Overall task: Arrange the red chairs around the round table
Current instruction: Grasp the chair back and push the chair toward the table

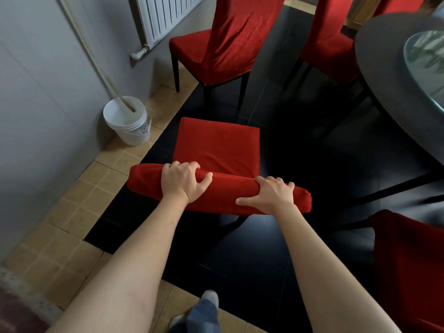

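Head view looks down on a red chair [217,145] with its seat just past both hands. The left hand [183,182] and the right hand [270,195] each curl round the chair's top rail, side by side but not touching. Farther out past the hands, two more red chairs [230,39] [336,37] stand up straight. The round worktop [384,58] sits off past the right hand, with a glass plate [425,63] on it. A white bucket [127,121] with a stick in it stands by the wall, beyond the left hand.
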`<state>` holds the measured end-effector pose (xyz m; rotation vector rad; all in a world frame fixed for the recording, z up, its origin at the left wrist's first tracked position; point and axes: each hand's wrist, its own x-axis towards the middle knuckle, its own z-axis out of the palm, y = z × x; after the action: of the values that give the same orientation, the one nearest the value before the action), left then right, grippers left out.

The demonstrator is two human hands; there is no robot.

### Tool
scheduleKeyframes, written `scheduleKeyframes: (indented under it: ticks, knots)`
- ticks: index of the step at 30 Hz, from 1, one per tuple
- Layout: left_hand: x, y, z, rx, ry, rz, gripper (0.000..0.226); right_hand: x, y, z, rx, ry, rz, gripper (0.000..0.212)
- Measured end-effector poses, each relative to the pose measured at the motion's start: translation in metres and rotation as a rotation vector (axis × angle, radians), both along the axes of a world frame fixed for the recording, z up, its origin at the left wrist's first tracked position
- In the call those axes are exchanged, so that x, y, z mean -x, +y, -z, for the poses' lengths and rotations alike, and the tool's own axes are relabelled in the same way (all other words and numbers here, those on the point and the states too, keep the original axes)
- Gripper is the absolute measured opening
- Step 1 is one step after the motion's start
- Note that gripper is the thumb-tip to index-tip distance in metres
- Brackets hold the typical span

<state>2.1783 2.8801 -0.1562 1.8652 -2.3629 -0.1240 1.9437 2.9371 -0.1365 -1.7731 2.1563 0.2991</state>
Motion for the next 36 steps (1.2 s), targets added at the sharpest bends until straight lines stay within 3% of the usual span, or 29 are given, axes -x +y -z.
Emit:
scheduleKeyframes:
  ticks: [20, 27, 36]
  knots:
    - [-0.006, -0.021, -0.001, -0.029, 0.046, 0.055, 0.070, -0.012, -0.004, -0.001, 0.030, 0.038, 0.080, 0.108]
    - [-0.020, -0.018, 0.000, -0.072, 0.027, 0.174, 0.054, -0.035, 0.023, -0.001, 0.050, 0.055, 0.185, 0.103]
    - [-0.041, -0.013, 0.002, -0.079, 0.002, 0.322, 0.055, -0.075, 0.064, 0.002, 0.051, 0.052, 0.341, 0.108]
